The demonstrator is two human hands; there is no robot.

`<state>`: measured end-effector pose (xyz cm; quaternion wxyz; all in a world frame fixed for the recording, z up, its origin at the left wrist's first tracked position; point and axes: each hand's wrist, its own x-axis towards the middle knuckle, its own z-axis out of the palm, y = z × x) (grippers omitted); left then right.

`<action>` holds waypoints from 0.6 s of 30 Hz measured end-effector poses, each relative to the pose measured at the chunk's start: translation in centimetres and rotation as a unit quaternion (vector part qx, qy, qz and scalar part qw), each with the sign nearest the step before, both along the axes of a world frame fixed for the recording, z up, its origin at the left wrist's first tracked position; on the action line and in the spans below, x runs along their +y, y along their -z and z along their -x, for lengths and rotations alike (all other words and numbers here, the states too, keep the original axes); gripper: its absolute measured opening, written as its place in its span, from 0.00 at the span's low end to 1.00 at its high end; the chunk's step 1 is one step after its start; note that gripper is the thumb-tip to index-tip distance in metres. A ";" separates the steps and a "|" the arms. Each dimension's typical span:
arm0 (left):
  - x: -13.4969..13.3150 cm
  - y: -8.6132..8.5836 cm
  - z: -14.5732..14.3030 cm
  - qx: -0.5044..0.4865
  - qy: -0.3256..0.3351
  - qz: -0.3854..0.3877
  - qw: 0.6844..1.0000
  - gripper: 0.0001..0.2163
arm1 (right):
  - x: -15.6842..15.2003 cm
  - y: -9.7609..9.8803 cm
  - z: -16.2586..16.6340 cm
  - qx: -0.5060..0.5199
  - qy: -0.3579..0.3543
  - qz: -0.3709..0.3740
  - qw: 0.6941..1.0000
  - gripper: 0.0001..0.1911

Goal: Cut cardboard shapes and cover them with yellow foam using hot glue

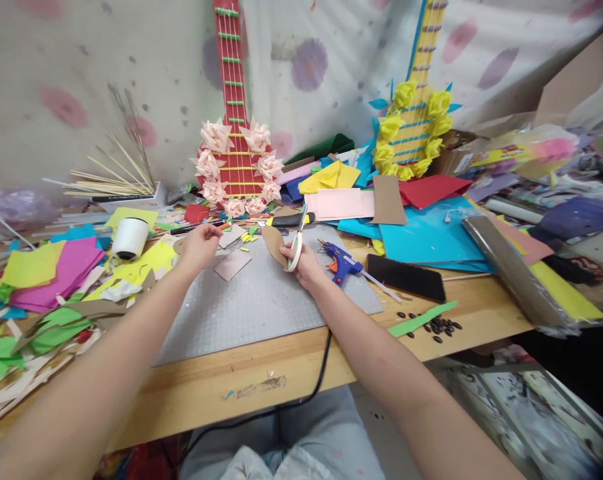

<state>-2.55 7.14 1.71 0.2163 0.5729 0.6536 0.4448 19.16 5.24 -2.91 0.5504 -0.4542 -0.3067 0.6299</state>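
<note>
My right hand (304,263) is closed around white-handled scissors (297,241), whose blades point up and away. It also touches a brown cardboard piece (274,243) standing beside the scissors. My left hand (200,244) hovers over the grey cutting mat (261,300), fingers curled in a pinch toward small cut pieces; what it holds, if anything, I cannot make out. A pink square of paper (232,264) lies on the mat just under that hand.
A blue glue gun (342,261) and a black phone (405,277) lie right of the mat, its cable running off the table edge. Two paper guitars (234,133) (414,113) lean on the back wall. Coloured paper piles, a white roll (129,237) and dark seeds (436,325) crowd the wooden table.
</note>
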 end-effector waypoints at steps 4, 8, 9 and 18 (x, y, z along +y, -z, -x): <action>-2.2 0.8 -1.6 -0.164 0.017 0.032 0.986 0.03 | 0.1 0.4 0.2 -0.074 0.019 -0.026 0.997 0.19; -4.5 2.3 -3.7 -0.302 0.046 0.067 0.950 0.07 | 0.0 0.2 0.4 -0.172 0.022 -0.087 0.981 0.20; -4.9 2.5 -4.1 -0.315 0.052 0.065 0.945 0.08 | 0.0 0.1 0.5 -0.187 0.017 -0.099 0.977 0.20; -6.5 2.9 -4.3 -0.357 0.093 0.071 0.927 0.05 | -0.4 -0.4 1.3 -0.233 -0.005 -0.140 0.962 0.19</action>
